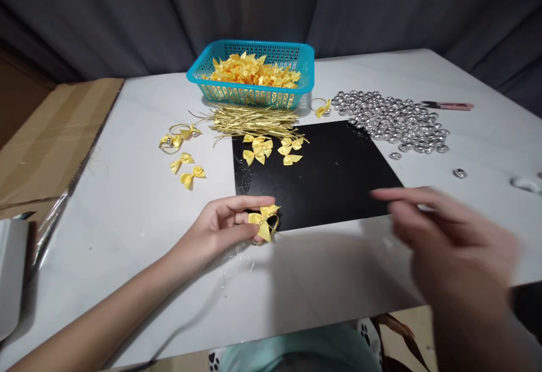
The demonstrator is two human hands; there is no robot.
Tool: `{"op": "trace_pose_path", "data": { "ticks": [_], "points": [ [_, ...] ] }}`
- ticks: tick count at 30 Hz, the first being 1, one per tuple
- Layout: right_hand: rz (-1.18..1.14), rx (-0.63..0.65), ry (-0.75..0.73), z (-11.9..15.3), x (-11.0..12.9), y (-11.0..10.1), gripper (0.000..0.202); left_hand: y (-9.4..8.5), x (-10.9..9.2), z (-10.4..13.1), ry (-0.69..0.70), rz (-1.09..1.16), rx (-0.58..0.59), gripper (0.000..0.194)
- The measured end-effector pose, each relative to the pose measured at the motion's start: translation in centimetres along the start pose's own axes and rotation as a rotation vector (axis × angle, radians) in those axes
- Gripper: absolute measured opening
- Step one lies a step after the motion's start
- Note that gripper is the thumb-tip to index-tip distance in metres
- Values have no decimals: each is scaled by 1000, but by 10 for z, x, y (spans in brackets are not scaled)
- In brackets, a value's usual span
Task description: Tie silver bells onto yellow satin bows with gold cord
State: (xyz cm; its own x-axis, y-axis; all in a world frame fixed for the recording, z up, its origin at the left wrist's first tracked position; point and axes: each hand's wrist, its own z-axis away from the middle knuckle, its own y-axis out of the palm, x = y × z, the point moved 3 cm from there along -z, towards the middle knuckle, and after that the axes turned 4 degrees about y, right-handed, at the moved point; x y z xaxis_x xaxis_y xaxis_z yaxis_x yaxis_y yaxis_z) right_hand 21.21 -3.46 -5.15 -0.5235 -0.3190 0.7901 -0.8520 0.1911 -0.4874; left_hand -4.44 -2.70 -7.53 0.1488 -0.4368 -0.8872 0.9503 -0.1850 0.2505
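Observation:
My left hand (224, 222) is closed, pinching a yellow ribbon bow (265, 219) over the near left edge of a black mat (330, 174). A gold cord loop shows beside the bow, partly hidden by my fingers. To the right, my right hand (453, 242) is smeared by motion beyond the mat's near right corner. Its index finger points left, but I cannot make out whether anything is in it. Loose yellow bows (258, 149) lie along the mat's far left part, just in front of a bundle of gold cords (254, 121).
A teal basket (311, 70) full of yellow bows stands at the back. Silver bell-like pieces (393, 118) are heaped at the right, near pink-handled snips (451, 105). Bows with gold loops (171, 141) lie at the left. Cardboard (55, 135) borders the table's left side.

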Motion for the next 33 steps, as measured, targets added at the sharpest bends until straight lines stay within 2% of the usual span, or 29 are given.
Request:
{"op": "trace_pose_path", "data": {
  "ticks": [4, 6, 8, 14, 21, 25, 27, 30, 33],
  "points": [
    [-170, 279, 177, 10, 22, 62, 12, 3, -1, 3, -4, 20, 37, 36],
    [-250, 347, 243, 17, 30, 80, 13, 5, -2, 5, -12, 37, 66, 34],
    [-304, 351, 276, 19, 35, 87, 14, 6, -2, 6, -26, 59, 90, 33],
    [-315, 293, 343, 12, 36, 86, 21, 6, -2, 8, -26, -9, 73, 36],
    [-235, 199, 320, 14, 37, 84, 26, 11, 0, 8, -22, -119, 53, 38],
    [-150, 79, 232, 14, 39, 80, 21, 12, -2, 10, 33, -127, 51, 35],
    [-112, 61, 163, 12, 40, 78, 14, 11, -2, 11, 62, -119, 57, 33],
    [-71, 111, 4, 8, 43, 76, 6, 11, 0, 12, 61, -114, 66, 33],
    [-42, 185, -145, 6, 44, 73, 12, 10, 3, 13, 44, -109, 75, 34]
  ]
}}
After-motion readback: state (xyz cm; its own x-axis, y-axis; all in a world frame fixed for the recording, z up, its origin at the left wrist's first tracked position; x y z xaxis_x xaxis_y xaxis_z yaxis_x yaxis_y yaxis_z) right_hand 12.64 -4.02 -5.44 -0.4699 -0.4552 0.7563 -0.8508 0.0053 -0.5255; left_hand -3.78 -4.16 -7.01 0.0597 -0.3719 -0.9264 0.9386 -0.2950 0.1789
